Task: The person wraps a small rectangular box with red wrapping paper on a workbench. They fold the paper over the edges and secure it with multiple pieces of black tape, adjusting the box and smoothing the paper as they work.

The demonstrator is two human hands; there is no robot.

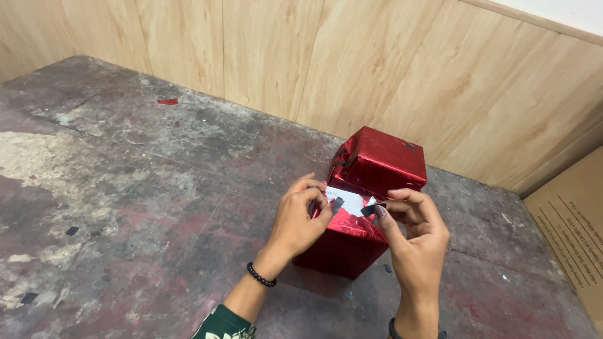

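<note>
Two red boxes (377, 188) (two hands (358, 220))

Close head view, angled downward

1. Near box (342, 242): shiny red foil wrap, with a white patch showing at its open top
2. Far box (383, 160): the same glossy red
3. Tape pieces (337, 203): black
4. Desk (125, 188): mottled grey and dull maroon, with pale worn patches
5. Wall (282, 56): light wood grain
6. Bead bracelet (260, 276): black
7. Sleeve (223, 323): dark green with a pale pattern
</note>
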